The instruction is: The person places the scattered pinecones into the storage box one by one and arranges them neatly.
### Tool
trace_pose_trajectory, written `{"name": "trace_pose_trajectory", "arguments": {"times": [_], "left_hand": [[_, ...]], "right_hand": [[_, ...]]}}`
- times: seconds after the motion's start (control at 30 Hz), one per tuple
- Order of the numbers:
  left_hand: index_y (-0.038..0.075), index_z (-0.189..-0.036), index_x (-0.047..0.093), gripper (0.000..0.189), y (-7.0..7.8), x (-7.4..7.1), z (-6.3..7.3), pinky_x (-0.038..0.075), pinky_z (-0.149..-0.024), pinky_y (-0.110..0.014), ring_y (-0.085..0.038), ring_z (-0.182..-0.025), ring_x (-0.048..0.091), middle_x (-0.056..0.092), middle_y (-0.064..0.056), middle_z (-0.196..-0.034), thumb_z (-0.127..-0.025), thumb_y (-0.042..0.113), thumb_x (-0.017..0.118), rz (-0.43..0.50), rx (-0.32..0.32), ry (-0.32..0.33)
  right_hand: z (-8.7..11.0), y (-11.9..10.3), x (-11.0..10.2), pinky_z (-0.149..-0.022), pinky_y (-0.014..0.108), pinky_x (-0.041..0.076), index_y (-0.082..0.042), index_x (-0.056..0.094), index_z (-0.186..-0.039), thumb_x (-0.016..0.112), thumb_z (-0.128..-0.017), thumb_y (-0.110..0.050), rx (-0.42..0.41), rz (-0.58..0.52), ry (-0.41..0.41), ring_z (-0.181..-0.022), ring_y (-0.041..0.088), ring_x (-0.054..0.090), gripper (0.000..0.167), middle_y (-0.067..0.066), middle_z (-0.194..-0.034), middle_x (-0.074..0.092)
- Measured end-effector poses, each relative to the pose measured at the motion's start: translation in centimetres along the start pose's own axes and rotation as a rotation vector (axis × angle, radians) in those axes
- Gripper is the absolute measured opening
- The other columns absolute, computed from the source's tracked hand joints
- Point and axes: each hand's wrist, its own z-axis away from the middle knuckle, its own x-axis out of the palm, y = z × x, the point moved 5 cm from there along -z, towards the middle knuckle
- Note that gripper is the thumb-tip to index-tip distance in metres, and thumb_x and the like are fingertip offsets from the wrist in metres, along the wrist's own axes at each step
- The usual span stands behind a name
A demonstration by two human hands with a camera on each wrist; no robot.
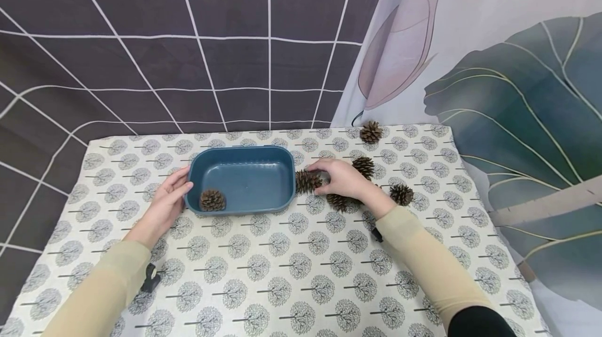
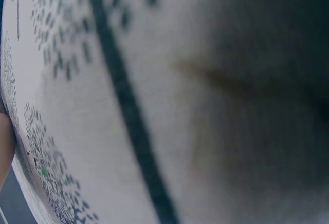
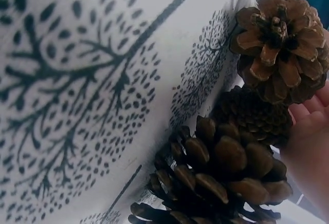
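A dark blue plastic bin [image 1: 249, 210] stands on the cloth with one pine cone [image 1: 212, 200] in its near left corner. My left hand [image 1: 166, 201] holds the bin's left end, its thumb over the rim. Just outside the bin's right wall, my right hand [image 1: 342, 179] grips another pine cone [image 1: 307, 182] between thumb and fingers. Below that hand lies a pine cone [image 1: 336, 201], and a further pine cone [image 1: 363, 166] sits behind it. The right wrist view shows a large pine cone [image 3: 221, 172] close to the camera. My right wrist partly hides the cones beneath it.
A pine cone [image 1: 401, 194] lies right of my right wrist, and one more pine cone [image 1: 371, 132] sits at the table's back edge. A tree-patterned cloth [image 1: 282, 274] covers the table. Behind it hangs a dark curtain [image 1: 226, 65] with white lines.
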Motion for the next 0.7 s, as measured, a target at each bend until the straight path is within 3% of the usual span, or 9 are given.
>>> {"name": "trace_pose_trajectory", "arguments": {"times": [0.17, 0.33, 0.53, 0.7], "left_hand": [[0.034, -0.130, 0.065, 0.040, 0.0, 0.0, 0.1, 0.049, -0.103, -0.006, 0.009, -0.121, 0.062, 0.069, 0.028, -0.129, -0.108, 0.002, 0.056, -0.005, 0.004, 0.002], [0.034, -0.129, 0.067, 0.041, 0.1, 0.0, 0.0, 0.050, -0.104, -0.007, 0.008, -0.121, 0.063, 0.070, 0.027, -0.128, -0.108, 0.001, 0.056, 0.011, 0.012, 0.005], [0.034, -0.134, 0.064, 0.040, 0.0, -0.1, 0.1, 0.044, -0.116, -0.011, 0.011, -0.124, 0.060, 0.067, 0.030, -0.130, -0.108, 0.004, 0.057, -0.026, -0.019, 0.018], [0.033, -0.131, 0.066, 0.040, 0.0, 0.0, 0.1, 0.048, -0.105, -0.006, 0.010, -0.121, 0.062, 0.069, 0.028, -0.128, -0.108, 0.002, 0.057, -0.013, -0.001, 0.015]], "right_hand": [[-0.1, 0.0, 0.2, -0.113, 0.054, 0.055, -0.010, 0.066, -0.141, 0.092, -0.082, -0.026, 0.011, 0.032, 0.012, -0.117, 0.031, 0.070, 0.066, 0.014, -0.143, 0.069], [-0.1, -0.1, 0.2, -0.115, 0.055, 0.053, -0.009, 0.066, -0.141, 0.090, -0.084, -0.025, 0.001, 0.045, 0.029, -0.124, 0.033, 0.069, 0.064, 0.014, -0.142, 0.069], [0.3, 0.0, -0.1, -0.117, 0.056, 0.052, -0.007, 0.065, -0.141, 0.088, -0.086, -0.022, -0.003, 0.018, 0.059, -0.128, 0.036, 0.067, 0.062, 0.017, -0.143, 0.068], [0.7, 0.3, -0.8, -0.121, 0.057, 0.048, -0.006, 0.063, -0.144, 0.086, -0.088, -0.022, -0.006, 0.018, 0.106, -0.134, 0.039, 0.064, 0.062, 0.019, -0.147, 0.065]]}}
